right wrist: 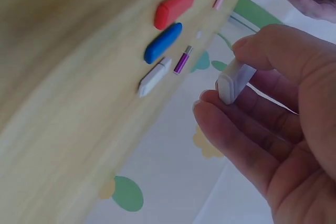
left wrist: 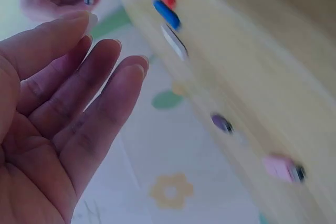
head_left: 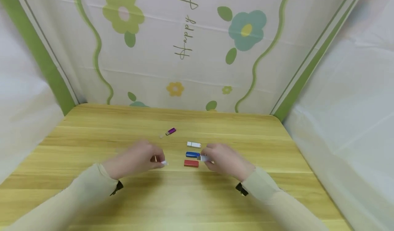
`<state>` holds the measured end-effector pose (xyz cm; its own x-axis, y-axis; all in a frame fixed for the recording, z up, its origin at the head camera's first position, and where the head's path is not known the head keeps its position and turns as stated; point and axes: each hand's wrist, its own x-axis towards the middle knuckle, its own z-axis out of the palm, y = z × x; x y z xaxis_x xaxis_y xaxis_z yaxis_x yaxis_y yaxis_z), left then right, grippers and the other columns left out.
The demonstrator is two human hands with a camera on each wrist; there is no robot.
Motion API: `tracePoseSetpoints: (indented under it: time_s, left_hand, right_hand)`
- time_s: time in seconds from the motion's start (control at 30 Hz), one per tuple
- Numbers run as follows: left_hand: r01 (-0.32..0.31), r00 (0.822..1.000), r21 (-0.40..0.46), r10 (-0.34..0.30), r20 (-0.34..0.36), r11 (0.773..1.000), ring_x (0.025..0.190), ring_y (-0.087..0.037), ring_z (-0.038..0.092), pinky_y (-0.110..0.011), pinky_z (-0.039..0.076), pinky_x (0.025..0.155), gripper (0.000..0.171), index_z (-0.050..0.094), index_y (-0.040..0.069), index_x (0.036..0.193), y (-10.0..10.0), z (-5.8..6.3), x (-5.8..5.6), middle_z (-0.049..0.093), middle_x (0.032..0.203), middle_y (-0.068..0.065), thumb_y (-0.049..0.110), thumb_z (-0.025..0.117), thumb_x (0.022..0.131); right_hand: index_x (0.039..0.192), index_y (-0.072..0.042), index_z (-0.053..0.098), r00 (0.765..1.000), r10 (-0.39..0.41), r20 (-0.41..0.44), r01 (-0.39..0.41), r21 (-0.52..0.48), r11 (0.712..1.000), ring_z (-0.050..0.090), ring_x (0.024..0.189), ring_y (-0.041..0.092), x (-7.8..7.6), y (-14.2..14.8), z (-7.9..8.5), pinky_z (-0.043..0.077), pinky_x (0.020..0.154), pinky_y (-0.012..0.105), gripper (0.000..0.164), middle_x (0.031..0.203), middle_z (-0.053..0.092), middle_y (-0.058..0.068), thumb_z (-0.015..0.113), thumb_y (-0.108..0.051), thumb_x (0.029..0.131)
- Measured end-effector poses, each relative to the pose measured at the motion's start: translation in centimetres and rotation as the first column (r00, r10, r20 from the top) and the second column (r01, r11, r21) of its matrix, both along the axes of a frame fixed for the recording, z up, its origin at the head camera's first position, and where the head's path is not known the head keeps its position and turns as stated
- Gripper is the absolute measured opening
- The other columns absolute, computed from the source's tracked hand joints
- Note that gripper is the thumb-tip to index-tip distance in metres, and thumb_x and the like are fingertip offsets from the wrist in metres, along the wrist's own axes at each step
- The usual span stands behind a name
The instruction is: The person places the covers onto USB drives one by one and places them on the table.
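My left hand [head_left: 138, 159] pinches a small white cap [head_left: 164, 163] between thumb and fingertips, its hollow end showing in the right wrist view. Across from it, my right hand [head_left: 227, 162] grips a white USB flash drive [right wrist: 233, 85] by thumb and fingers; the bare metal plug points left toward the cap in the head view. Cap and drive are apart. Between the hands lie a red USB flash drive [head_left: 191, 163], a blue one [head_left: 192, 154] and a capped white one [head_left: 194, 144], stacked in a column.
Further back lies a purple USB flash drive [head_left: 171, 131], plug bare, with a small clear cap [head_left: 161, 136] beside it. A pink USB flash drive [left wrist: 281, 166] with bare plug lies on the wooden table [head_left: 252, 131], hidden in the head view. Floral curtain [head_left: 203, 70] borders the back.
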<state>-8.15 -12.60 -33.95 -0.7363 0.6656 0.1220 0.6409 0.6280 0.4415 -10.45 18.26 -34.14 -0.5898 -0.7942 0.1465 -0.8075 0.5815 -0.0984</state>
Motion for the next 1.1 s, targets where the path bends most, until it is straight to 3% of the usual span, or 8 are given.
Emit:
tracePoseSetpoints:
  time_s: [0.03, 0.13, 0.17, 0.27, 0.43, 0.6, 0.9, 1.1]
  left_hand:
    - [0.004, 1.0, 0.006, -0.004, 0.001, 1.0, 0.065, 0.005, 0.055, -0.05, 0.046, 0.095, 0.011, 0.072, 0.023, 0.08, 0.3, 0.0, 0.5, 0.061, 0.074, 0.022, 0.016, 0.079, 0.085]
    - [0.033, 0.999, 0.032, -0.033, 0.024, 0.999, 0.064, 0.005, 0.053, -0.049, 0.046, 0.094, 0.012, 0.072, 0.022, 0.079, 1.2, -0.2, 1.7, 0.061, 0.074, 0.022, 0.015, 0.078, 0.086]
    - [0.041, 0.998, 0.043, -0.043, 0.046, 0.998, 0.063, 0.005, 0.053, -0.043, 0.049, 0.091, 0.012, 0.071, 0.021, 0.079, 1.4, -0.3, 2.0, 0.061, 0.074, 0.022, 0.014, 0.077, 0.087]
    - [0.064, 0.993, 0.066, -0.07, 0.091, 0.996, 0.063, 0.003, 0.052, -0.022, 0.049, 0.06, 0.009, 0.071, 0.02, 0.082, 2.2, -0.8, 3.0, 0.061, 0.076, 0.02, 0.015, 0.075, 0.089]
    - [0.083, 0.989, 0.111, -0.096, 0.111, 0.99, 0.064, 0.004, 0.051, -0.019, 0.047, 0.06, 0.006, 0.073, 0.02, 0.085, 3.4, -1.5, 4.3, 0.062, 0.078, 0.02, 0.017, 0.075, 0.09]
    - [0.089, 0.987, 0.15, -0.108, 0.12, 0.985, 0.065, 0.003, 0.051, -0.019, 0.047, 0.061, 0.006, 0.072, 0.02, 0.085, 4.5, -1.7, 4.8, 0.062, 0.079, 0.02, 0.019, 0.073, 0.091]
    - [0.092, 0.985, 0.169, -0.114, 0.132, 0.981, 0.064, 0.002, 0.051, -0.019, 0.047, 0.061, 0.009, 0.07, 0.022, 0.084, 5.6, -1.8, 5.2, 0.059, 0.076, 0.021, 0.018, 0.073, 0.091]
    - [0.078, 0.978, 0.161, -0.107, 0.181, 0.984, 0.065, 0.002, 0.053, -0.02, 0.048, 0.061, 0.006, 0.071, 0.023, 0.087, 6.5, -1.1, 5.6, 0.061, 0.078, 0.022, 0.021, 0.073, 0.092]
  right_hand:
    - [0.1, -0.008, 0.072, 1.0, 0.0, -0.003, 0.0, -0.011, 1.0, 0.06, 0.074, 0.007, 0.5, 0.4, -0.1, 0.052, 0.067, 0.018, 0.018, 0.089, 0.067, -0.001, 0.078, -0.008, 0.083]
    - [0.097, -0.007, 0.072, 1.0, 0.005, -0.018, -0.006, -0.045, 0.999, 0.059, 0.071, 0.005, 1.7, 1.5, -0.4, 0.051, 0.066, 0.017, 0.017, 0.085, 0.066, -0.001, 0.079, -0.005, 0.082]
    - [0.096, -0.006, 0.072, 1.0, 0.009, -0.029, -0.01, -0.051, 0.999, 0.059, 0.071, 0.005, 2.0, 1.8, -0.5, 0.051, 0.066, 0.017, 0.017, 0.084, 0.066, -0.001, 0.079, -0.004, 0.081]
    - [0.095, -0.005, 0.072, 0.996, 0.025, -0.083, -0.029, -0.055, 0.998, 0.059, 0.068, 0.004, 3.0, 2.5, -0.8, 0.051, 0.064, 0.014, 0.018, 0.081, 0.068, -0.001, 0.079, -0.003, 0.08]
    - [0.096, -0.005, 0.072, 0.983, 0.052, -0.176, -0.067, -0.084, 0.994, 0.057, 0.063, 0.002, 4.8, 3.1, -1.0, 0.048, 0.059, 0.011, 0.019, 0.078, 0.066, -0.002, 0.08, -0.004, 0.078]
    - [0.098, -0.006, 0.07, 0.97, 0.072, -0.233, -0.106, -0.138, 0.985, 0.054, 0.063, 0.001, 6.2, 3.6, -0.9, 0.046, 0.057, 0.01, 0.024, 0.08, 0.064, -0.003, 0.081, -0.003, 0.076]
    - [0.103, -0.002, 0.071, 0.919, 0.176, -0.352, -0.236, -0.133, 0.963, 0.067, 0.08, 0.009, 8.0, 3.2, -0.8, 0.052, 0.073, 0.015, 0.033, 0.093, 0.069, 0.002, 0.085, -0.007, 0.074]
    - [0.109, -0.003, 0.07, 0.883, 0.219, -0.414, -0.296, -0.13, 0.946, 0.065, 0.084, 0.01, 8.8, 3.0, -0.7, 0.052, 0.078, 0.015, 0.02, 0.097, 0.068, 0.001, 0.071, -0.01, 0.09]
